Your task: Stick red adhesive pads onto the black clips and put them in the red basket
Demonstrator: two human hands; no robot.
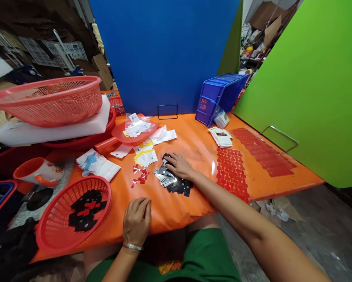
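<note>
My right hand [180, 166] lies over a loose pile of small flat black pieces [180, 186], its fingers stretched out across the top and far side. Some pieces catch the light and look silvery. At the table's front edge rests my left hand [137, 221], fingers curled in and thumb alongside; nothing shows in it. Just beyond it lies a small group of red flat cut pieces [140, 175]. A red plastic basket [51, 221] to the left holds more black pieces [87, 219] with a few red ones on top.
Rows of red pieces [231, 172] cover the right of the orange table [193, 137]. Cards [220, 137] and a tipped blue bin [208, 94] stand behind. A red scoop [134, 131], paper cards [146, 157], a mug [37, 172] and stacked baskets [52, 103] crowd the left. Blue and green panels enclose the back.
</note>
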